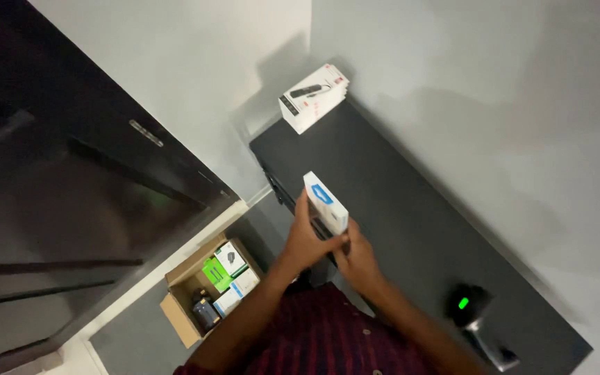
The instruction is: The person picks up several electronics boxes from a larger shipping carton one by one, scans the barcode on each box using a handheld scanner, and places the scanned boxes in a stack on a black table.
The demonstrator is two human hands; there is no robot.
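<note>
A small white box with a blue patch [326,201] is held upright above the near edge of a dark desk [411,208]. My left hand [307,239] grips it from the left side, and my right hand [357,255] holds it from below on the right. Both hands are closed around the same box. At the far end of the desk, against the wall, lies a stack of white boxes with a dark device pictured on top [312,97].
A handheld scanner with a green light [472,312] rests on the desk near its right end. On the floor to the left stands an open cardboard carton [178,305] holding several small boxes. A dark cabinet with a metal handle [146,132] fills the left side.
</note>
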